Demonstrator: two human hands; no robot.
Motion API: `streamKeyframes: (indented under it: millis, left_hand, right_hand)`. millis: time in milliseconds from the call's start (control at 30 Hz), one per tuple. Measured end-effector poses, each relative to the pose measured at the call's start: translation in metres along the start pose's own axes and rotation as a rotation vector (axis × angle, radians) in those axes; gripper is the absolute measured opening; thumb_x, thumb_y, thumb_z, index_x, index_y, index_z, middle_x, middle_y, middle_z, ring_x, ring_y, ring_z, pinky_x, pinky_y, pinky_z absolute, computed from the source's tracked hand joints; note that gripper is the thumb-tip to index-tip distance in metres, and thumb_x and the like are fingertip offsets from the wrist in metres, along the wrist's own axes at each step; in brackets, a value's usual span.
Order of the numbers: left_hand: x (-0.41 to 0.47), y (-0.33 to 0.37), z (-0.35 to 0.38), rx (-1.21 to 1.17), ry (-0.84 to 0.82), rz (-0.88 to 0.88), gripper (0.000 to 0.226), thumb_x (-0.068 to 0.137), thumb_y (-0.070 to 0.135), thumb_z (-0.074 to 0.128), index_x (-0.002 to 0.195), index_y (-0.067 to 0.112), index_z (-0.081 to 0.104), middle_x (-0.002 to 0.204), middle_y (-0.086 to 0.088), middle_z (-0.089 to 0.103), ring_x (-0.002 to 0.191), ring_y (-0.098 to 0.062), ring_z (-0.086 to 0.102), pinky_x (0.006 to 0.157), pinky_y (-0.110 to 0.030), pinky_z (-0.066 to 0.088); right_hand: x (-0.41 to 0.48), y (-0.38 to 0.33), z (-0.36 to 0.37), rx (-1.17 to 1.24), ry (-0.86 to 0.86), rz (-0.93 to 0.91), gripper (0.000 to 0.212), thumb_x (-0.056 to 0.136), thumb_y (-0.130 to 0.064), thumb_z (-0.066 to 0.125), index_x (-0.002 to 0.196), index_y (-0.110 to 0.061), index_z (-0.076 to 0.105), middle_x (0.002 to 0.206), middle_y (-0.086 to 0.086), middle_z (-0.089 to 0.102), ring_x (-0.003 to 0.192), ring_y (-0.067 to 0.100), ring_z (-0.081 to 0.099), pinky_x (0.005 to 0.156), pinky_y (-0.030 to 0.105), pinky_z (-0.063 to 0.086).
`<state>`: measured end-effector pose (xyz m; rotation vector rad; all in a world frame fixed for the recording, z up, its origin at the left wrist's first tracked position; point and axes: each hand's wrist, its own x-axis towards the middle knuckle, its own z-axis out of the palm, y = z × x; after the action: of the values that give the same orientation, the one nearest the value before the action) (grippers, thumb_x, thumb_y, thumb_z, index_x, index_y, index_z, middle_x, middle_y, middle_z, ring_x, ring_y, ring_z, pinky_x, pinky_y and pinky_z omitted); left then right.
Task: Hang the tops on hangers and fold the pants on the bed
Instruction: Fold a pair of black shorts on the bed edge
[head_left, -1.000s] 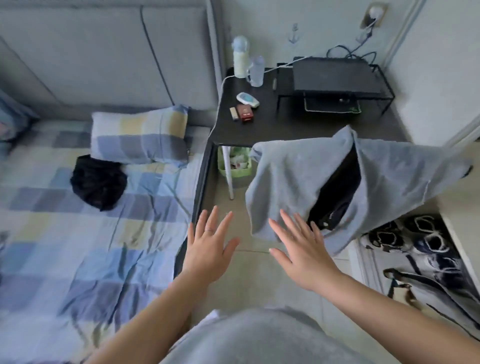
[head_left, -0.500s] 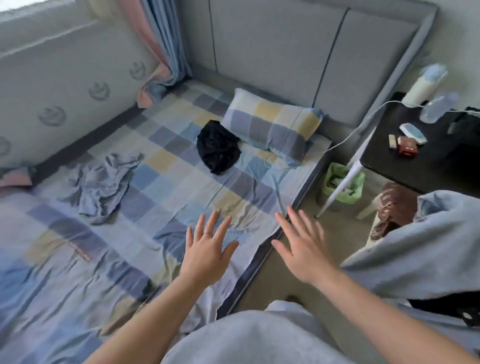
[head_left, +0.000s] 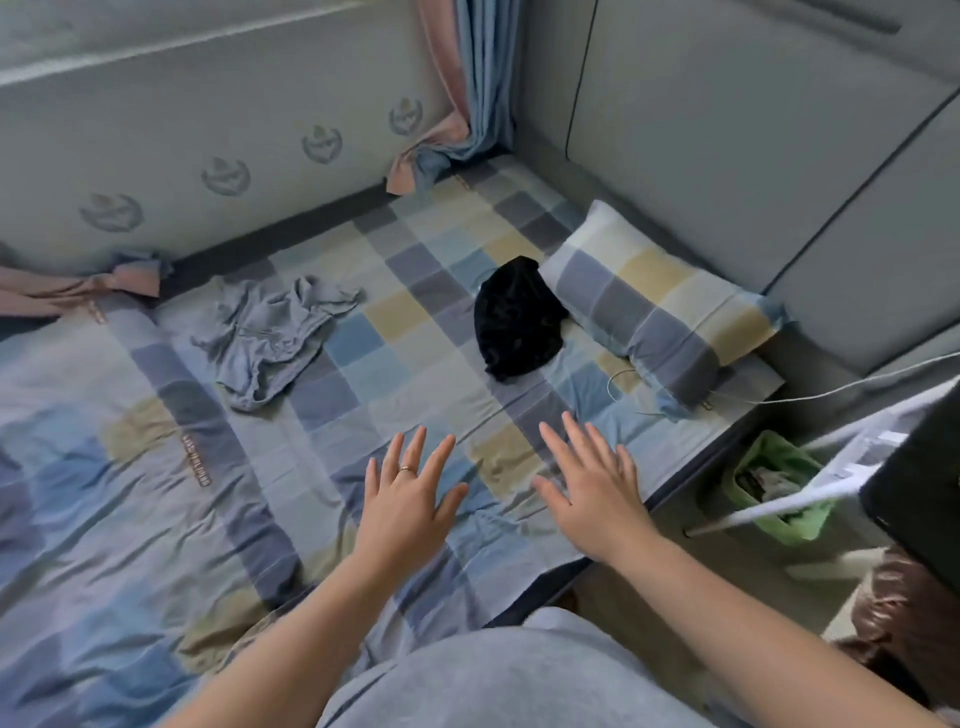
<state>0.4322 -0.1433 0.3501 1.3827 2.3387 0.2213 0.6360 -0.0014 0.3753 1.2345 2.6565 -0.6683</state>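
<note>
**A:** Starting at the left: the checked bed sheet (head_left: 130, 519) is rumpled, and a crumpled grey garment (head_left: 270, 338) lies on it toward the wall, with nothing touching it.

**B:** And the hands?

**A:** The left hand (head_left: 405, 499) is out over the near part of the sheet. Its fingers are straight and spread, there's a ring on one, and it holds nothing. I can't tell whether it touches the cloth.

**B:** Beyond it?

**A:** A black garment (head_left: 517, 325) is bunched in a heap against the checked pillow (head_left: 660, 306). I can't tell whether either piece is a top or pants.

**B:** The right hand?

**A:** The right hand (head_left: 597, 493) is just beside the left, flat, spread and empty. It's near the bed's edge, well apart from both garments.

**B:** Far right?

**A:** A white cable (head_left: 831, 387) trails off the mattress, and a green basket (head_left: 753, 467) sits on the floor beside the bed, next to a dark table (head_left: 924, 493)
</note>
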Motion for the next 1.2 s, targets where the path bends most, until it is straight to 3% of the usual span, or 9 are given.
streamKeyframes:
  millis: [400,667,933,1100,1200]
  left_hand:
    - [0.177,0.048,0.011,-0.038,-0.029,-0.007,0.062,0.102,0.062,0.025,0.159,0.042,0.01,0.169,0.003,0.0,0.155,-0.022,-0.01,0.125,-0.05,0.0]
    - [0.335,-0.008,0.1,-0.011,-0.171,0.036,0.063,0.101,0.063,0.024,0.158,0.044,0.007,0.169,0.004,-0.001,0.155,-0.022,-0.008,0.125,-0.049,0.001]
    - [0.488,-0.079,0.232,-0.047,-0.363,0.017,0.066,0.1,0.065,0.024,0.158,0.044,0.0,0.169,0.002,-0.004,0.155,-0.025,-0.006,0.125,-0.048,0.005]
    - [0.597,-0.091,0.289,-0.241,-0.232,-0.037,0.073,0.1,0.058,0.041,0.159,0.036,0.005,0.169,-0.002,0.003,0.153,-0.03,0.01,0.121,-0.047,0.018]
    - [0.665,-0.082,0.301,-0.508,-0.114,-0.105,0.079,0.099,0.057,0.047,0.16,0.032,0.004,0.167,-0.003,0.01,0.151,-0.031,0.019,0.12,-0.048,0.025]
  right_hand:
    - [0.14,0.087,-0.035,-0.005,-0.03,0.083,0.065,0.103,-0.059,0.023,0.159,-0.041,-0.005,0.168,-0.01,-0.014,0.154,0.017,-0.014,0.122,0.053,-0.003]
    - [0.287,0.127,0.046,0.023,-0.086,0.222,0.065,0.104,-0.057,0.024,0.159,-0.04,-0.005,0.167,-0.011,-0.014,0.154,0.016,-0.012,0.122,0.052,-0.002]
    - [0.447,0.174,0.167,0.008,-0.206,0.274,0.065,0.103,-0.056,0.029,0.158,-0.04,-0.002,0.168,-0.012,-0.006,0.154,0.015,-0.005,0.122,0.048,0.01]
    - [0.542,0.212,0.217,-0.001,-0.157,0.321,0.069,0.103,-0.052,0.038,0.159,-0.04,0.0,0.169,-0.009,-0.002,0.155,0.019,0.001,0.119,0.05,0.016]
    - [0.603,0.23,0.225,-0.046,-0.09,0.313,0.072,0.103,-0.049,0.042,0.158,-0.04,-0.003,0.169,-0.007,-0.006,0.155,0.02,-0.004,0.119,0.053,0.016]
